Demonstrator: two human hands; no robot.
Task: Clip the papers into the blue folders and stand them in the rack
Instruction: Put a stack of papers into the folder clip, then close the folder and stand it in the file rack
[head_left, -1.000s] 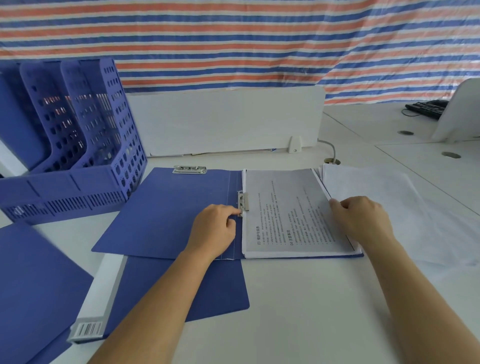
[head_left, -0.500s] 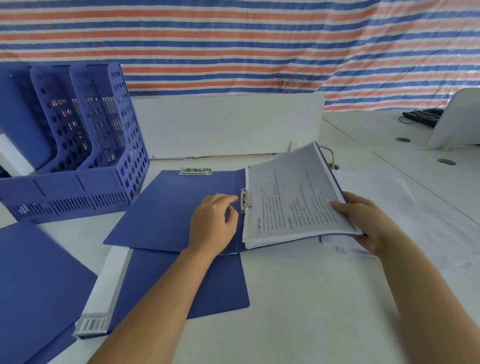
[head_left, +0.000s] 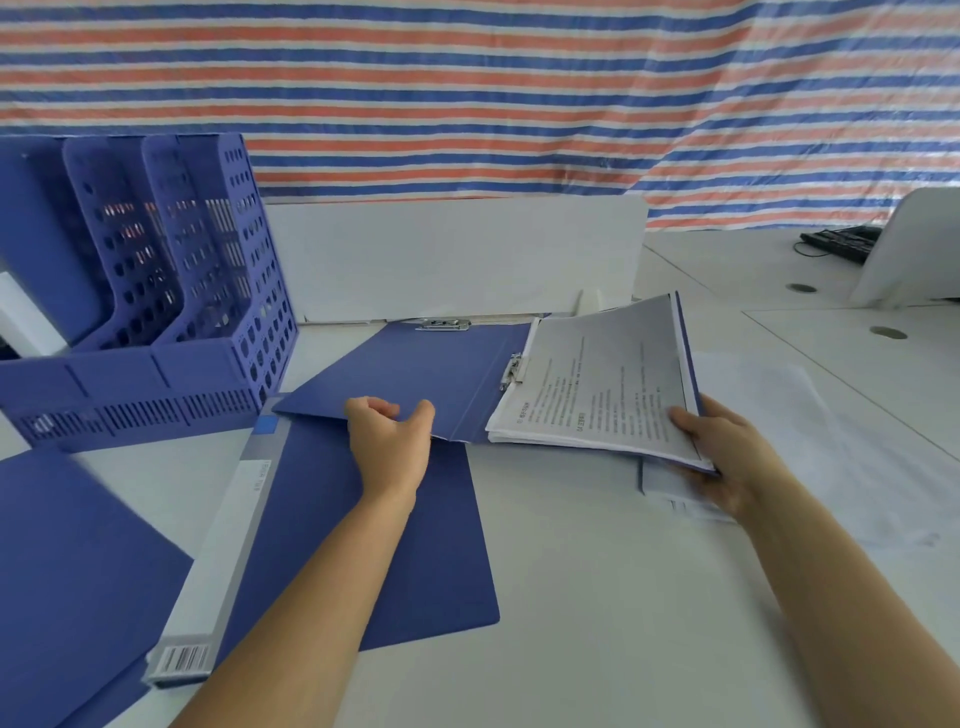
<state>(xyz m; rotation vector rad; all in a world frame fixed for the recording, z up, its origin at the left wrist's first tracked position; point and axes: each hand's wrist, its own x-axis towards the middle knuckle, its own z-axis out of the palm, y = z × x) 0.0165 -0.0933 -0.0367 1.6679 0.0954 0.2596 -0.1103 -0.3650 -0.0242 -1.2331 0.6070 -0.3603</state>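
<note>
Both left hand (head_left: 390, 448) and right hand (head_left: 727, 457) hold folder (head_left: 415, 374).

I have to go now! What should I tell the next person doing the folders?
Left hand: at the near edge of the open folder, on its left cover; grip unclear.
Right hand: holds the folder's right side, tilted up, thumb on the papers.
Done: papers sit under the clip.
Left: close it, stand it in the rack; another folder and loose papers wait.
</note>
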